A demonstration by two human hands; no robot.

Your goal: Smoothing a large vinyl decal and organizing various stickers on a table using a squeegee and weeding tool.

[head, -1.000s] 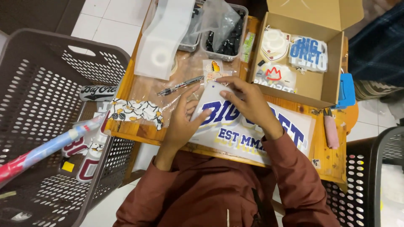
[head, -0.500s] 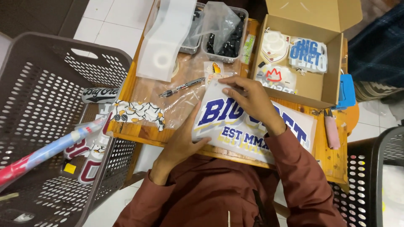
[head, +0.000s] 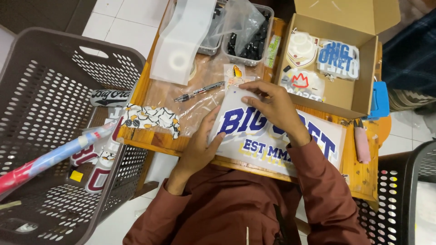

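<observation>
Pressing flat on a large white sign (head: 277, 140) with blue letters, the right hand (head: 272, 106) spreads its fingers across the top edge, while the left hand (head: 202, 145) pinches the near left corner. A pen (head: 199, 91) lies just beyond both hands.

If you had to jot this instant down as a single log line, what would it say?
left hand: on left edge of white lettered sheet | right hand: flat on sheet's top | sheet: on wooden table | pen: untouched
</observation>
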